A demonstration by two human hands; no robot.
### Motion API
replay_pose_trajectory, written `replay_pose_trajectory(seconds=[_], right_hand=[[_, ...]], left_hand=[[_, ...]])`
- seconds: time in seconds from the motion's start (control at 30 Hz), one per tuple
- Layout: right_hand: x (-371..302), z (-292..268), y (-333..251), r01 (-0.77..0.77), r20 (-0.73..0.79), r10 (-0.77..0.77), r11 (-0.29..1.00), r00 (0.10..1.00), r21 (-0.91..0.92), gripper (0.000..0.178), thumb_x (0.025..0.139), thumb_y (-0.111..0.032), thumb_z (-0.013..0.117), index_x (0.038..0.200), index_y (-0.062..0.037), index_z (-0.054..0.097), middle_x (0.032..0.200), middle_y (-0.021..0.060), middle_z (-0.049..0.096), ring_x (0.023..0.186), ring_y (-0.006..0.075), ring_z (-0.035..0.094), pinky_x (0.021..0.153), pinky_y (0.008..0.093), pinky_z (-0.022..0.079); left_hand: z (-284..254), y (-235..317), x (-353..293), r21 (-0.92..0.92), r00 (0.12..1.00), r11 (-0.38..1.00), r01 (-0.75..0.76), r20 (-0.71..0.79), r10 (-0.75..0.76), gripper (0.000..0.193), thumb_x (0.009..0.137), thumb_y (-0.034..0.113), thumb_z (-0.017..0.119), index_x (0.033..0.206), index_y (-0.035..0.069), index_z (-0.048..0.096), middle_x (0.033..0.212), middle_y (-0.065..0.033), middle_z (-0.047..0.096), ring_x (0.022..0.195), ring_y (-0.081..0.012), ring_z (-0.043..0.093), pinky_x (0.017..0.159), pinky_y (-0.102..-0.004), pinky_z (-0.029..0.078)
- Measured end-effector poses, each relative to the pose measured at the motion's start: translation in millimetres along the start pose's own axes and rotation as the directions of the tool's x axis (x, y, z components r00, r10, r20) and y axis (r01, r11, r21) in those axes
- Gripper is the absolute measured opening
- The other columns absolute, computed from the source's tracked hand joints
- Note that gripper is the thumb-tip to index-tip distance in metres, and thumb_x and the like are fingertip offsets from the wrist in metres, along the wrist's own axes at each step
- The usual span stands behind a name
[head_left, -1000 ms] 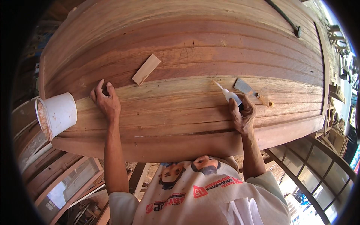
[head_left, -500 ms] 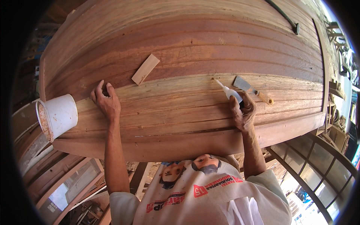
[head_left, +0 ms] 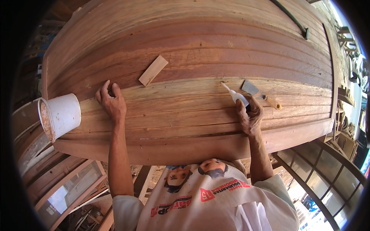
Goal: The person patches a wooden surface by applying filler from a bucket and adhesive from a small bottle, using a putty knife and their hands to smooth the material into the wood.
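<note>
My right hand (head_left: 250, 115) is closed around a small white squeeze bottle (head_left: 239, 98) with a long thin nozzle. The nozzle points up and left, its tip at or just above a small dark spot in a pale plank of the wooden panel (head_left: 185, 111). Whether the tip touches the wood, I cannot tell. On the panel's left part rests my left hand (head_left: 111, 103), empty, its fingers bent and apart. A putty knife (head_left: 252, 88) with a wooden handle lies just beyond and right of my right hand. Between the hands, farther off, lies a small wooden block (head_left: 153, 71).
At the panel's left edge a white bucket (head_left: 65, 116) tips on its side, its inside smeared with reddish-brown residue. A dark metal bar (head_left: 291, 17) lies at the far right. Below the panel are a framed glass pane (head_left: 69, 192) on the left and a gridded window frame (head_left: 320, 177) on the right.
The whole view has shifted slightly. Both hands, the squeeze bottle and the things on the panel keep nearly the same places relative to each other.
</note>
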State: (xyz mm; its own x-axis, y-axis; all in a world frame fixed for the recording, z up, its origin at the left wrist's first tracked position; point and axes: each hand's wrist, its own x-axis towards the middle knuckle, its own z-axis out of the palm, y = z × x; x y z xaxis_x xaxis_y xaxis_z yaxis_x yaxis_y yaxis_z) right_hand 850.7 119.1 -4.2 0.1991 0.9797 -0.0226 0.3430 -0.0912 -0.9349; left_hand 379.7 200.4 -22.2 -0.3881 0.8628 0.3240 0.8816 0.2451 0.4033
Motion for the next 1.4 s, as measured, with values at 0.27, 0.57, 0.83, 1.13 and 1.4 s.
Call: replay_pose_trajectory(seconds=[0.27,0.57,0.83,1.13,1.4], right_hand=[[2,1,-8,0.016,0.004,-0.016,1.0,1.0,0.001,0.017,0.103,-0.012,0.078,0.1,0.0035,0.072,0.082,0.001,0.062,0.076,0.007,0.053,0.068,0.0256,0.046],[13,-8,-17,0.009,-0.056,-0.005,0.998,0.998,0.064,0.025,0.108,-0.023,0.076,0.107,0.0015,0.074,0.085,-0.001,0.063,0.079,0.0068,0.053,0.071,0.0251,0.046],[93,-34,-33,0.044,-0.06,-0.046,0.998,0.997,-0.034,0.032,0.11,-0.033,0.075,0.111,-0.0007,0.075,0.084,-0.0024,0.063,0.082,0.0067,0.053,0.074,0.026,0.046],[131,-35,-10,-0.05,0.057,0.053,0.997,0.997,-0.058,0.035,0.11,-0.035,0.073,0.11,-0.0001,0.075,0.083,-0.0021,0.061,0.081,0.0083,0.052,0.073,0.0286,0.046],[134,-33,-7,-0.097,0.061,0.102,0.991,0.993,-0.087,0.036,0.109,-0.036,0.074,0.11,0.0001,0.075,0.083,-0.0022,0.062,0.082,0.0083,0.052,0.074,0.0287,0.046]], left_hand=[[-1,2,0,-0.012,1.0,1.0,-0.008,-0.015,0.008,0.036,0.105,0.025,0.072,0.134,0.004,0.073,0.132,-0.0194,0.063,0.125,-0.0357,0.062,0.103,-0.0476,0.055],[1,-3,-1,-0.001,0.999,1.0,-0.031,-0.021,0.031,0.039,0.108,0.03,0.068,0.138,0.006,0.071,0.133,-0.0181,0.062,0.121,-0.033,0.064,0.104,-0.0462,0.054],[1,-3,-1,-0.009,0.999,0.999,-0.05,-0.021,0.05,0.037,0.108,0.027,0.068,0.138,0.006,0.072,0.131,-0.0167,0.062,0.117,-0.0312,0.065,0.101,-0.0452,0.055],[-2,3,-1,-0.027,1.0,1.0,-0.001,0.007,0.002,0.037,0.11,0.027,0.067,0.14,0.005,0.07,0.134,-0.0152,0.06,0.115,-0.0287,0.066,0.1,-0.0443,0.057],[-3,8,-1,-0.042,1.0,0.999,0.017,0.006,-0.017,0.033,0.107,0.02,0.069,0.135,0.002,0.071,0.133,-0.0182,0.062,0.121,-0.0334,0.065,0.099,-0.0444,0.059]])
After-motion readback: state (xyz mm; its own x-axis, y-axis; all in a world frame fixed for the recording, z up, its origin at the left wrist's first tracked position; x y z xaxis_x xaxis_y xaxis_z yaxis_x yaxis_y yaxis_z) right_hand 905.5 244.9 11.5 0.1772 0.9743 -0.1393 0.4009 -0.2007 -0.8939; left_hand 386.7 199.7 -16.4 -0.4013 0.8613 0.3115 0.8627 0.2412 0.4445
